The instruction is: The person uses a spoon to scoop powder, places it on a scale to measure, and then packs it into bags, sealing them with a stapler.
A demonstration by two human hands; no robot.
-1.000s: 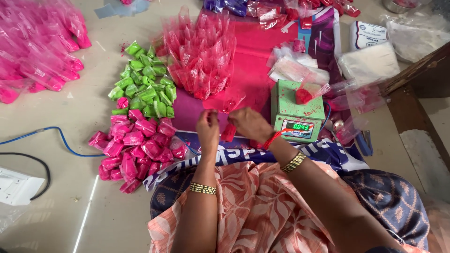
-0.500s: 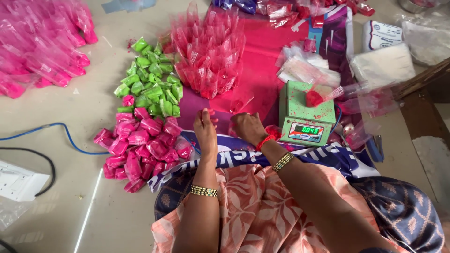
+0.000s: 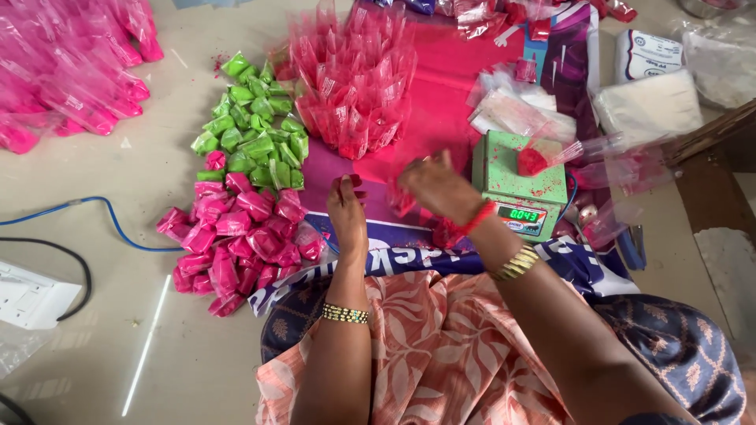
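Observation:
My right hand (image 3: 438,189) pinches a small clear plastic pouch (image 3: 400,203), blurred and stained pink, above the pink cloth (image 3: 441,102). My left hand (image 3: 347,211) is just left of the pouch, its pink-stained fingertips curled together; whether it grips anything is unclear. Right of my right hand, a green digital scale (image 3: 516,189) carries a clear pouch of red powder (image 3: 535,160). A heap of folded pink packets (image 3: 236,236) lies left of my left hand, with folded green packets (image 3: 252,142) beyond it.
A cluster of upright clear pouches with pink powder (image 3: 354,86) stands on the cloth ahead. Pink-filled bags (image 3: 71,71) lie at the far left. A white power strip (image 3: 31,295), a blue cable (image 3: 110,220) and empty clear bags (image 3: 512,110) are on the floor.
Both hands were together on the pouch near the scale's front. Now my right hand has lifted with the pouch and my left hand has drawn slightly apart to the left.

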